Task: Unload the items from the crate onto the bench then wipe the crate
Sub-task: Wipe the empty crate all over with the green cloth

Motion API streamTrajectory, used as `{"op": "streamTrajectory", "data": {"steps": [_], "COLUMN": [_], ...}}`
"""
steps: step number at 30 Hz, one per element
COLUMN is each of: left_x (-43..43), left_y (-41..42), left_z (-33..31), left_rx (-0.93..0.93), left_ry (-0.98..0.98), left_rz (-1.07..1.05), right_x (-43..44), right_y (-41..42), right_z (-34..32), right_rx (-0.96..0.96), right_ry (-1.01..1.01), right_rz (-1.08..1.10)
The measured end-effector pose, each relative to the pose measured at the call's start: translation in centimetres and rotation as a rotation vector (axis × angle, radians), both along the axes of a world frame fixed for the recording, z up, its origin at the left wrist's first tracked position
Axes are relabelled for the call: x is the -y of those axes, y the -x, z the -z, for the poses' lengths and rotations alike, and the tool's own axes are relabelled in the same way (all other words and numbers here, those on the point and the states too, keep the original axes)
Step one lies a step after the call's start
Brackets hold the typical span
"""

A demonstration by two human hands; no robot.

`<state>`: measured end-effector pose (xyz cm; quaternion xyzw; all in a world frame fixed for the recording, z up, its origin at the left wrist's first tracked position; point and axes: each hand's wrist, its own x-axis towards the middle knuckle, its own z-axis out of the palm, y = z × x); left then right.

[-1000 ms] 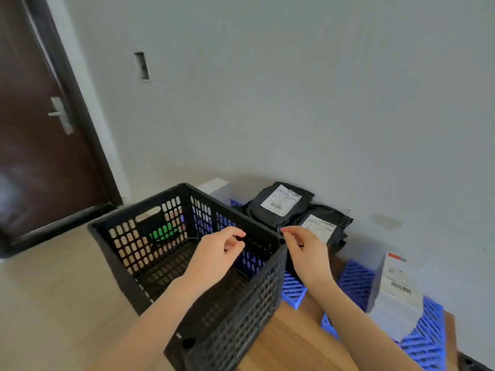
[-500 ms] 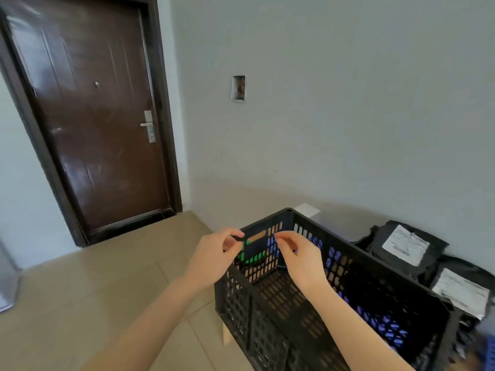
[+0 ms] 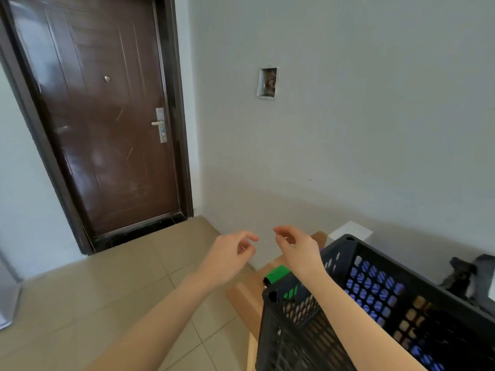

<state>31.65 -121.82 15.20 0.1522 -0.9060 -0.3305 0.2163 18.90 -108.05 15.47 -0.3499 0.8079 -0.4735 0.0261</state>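
A black perforated plastic crate (image 3: 375, 266) stands on the end of a wooden bench (image 3: 243, 293) at the lower right. A green object (image 3: 277, 274) lies on the bench just outside the crate's left wall. My left hand (image 3: 227, 257) hovers left of the crate, over the floor and bench end, with loosely curled fingers and nothing in it. My right hand (image 3: 297, 247) hovers above the crate's left corner, also loosely curled and holding nothing. Blue shows through the crate's far wall holes.
A dark brown door (image 3: 99, 116) with a metal handle stands at the left. Tan floor tiles (image 3: 107, 295) spread below it. A grey wall runs behind the bench. A white box (image 3: 351, 230) and a dark package (image 3: 463, 274) sit behind the crate.
The view has swung further left, so the crate sits lower right. Both hands moved from above the crate's left rim to past its left end, and stay empty.
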Motion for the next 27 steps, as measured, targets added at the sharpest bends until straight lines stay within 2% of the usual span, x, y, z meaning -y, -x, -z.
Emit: {"op": "streamTrajectory", "data": {"steps": [6,11,22,27], "left_x": [8.1,13.4,18.8,19.8], "left_y": [6.8,12.1,25.3,29.0], "left_z": [-0.1,1.5,11.5,16.5], "left_rx": [0.083,0.118,0.335,0.447], "left_ry": [-0.003,-0.027,-0.097,-0.108], "left_rz": [0.084,0.127,0.45,0.634], "right_x": [7.1,10.8,15.5,15.9], "right_y": [6.0,10.4,17.2,17.8], "right_z": [0.3,1.5,8.4,14.1], "right_rx": [0.097,0.136,0.299,0.452], "right_ry": [0.011,-0.093,-0.255,-0.381], "right_rz": [0.091,0.19,0.563,0.75]}}
